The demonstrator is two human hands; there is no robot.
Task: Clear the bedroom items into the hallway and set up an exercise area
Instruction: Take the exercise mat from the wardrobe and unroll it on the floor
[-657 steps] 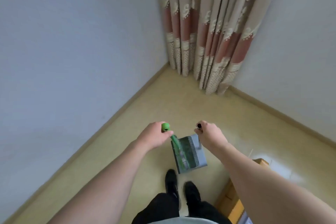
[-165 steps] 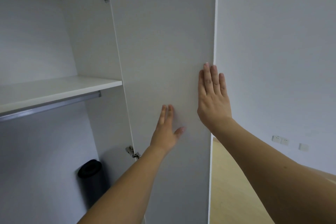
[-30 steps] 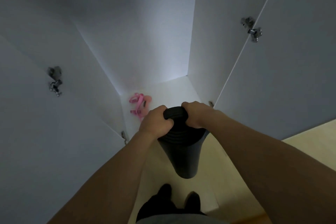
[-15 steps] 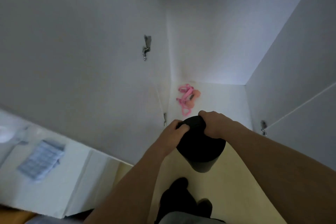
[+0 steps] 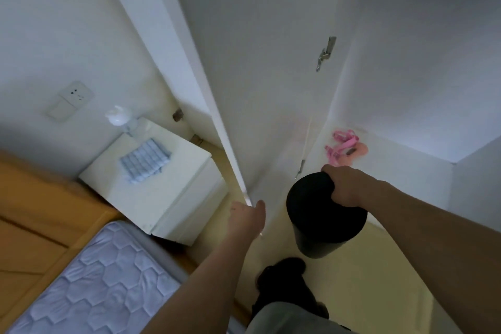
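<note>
The black rolled mat (image 5: 324,214) is held upright above the floor (image 5: 385,266), gripped at its top edge by the right hand (image 5: 345,187). The left hand (image 5: 248,218) is kept empty, fingers relaxed, near the open wardrobe door (image 5: 260,89). Pink straps (image 5: 342,147) are seen on the wardrobe bottom.

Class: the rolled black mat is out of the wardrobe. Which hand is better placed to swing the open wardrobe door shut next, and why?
Left, probably. The left hand is free, fingers at the edge of the white wardrobe door, while the right hand grips the top of the rolled black exercise mat.
</note>
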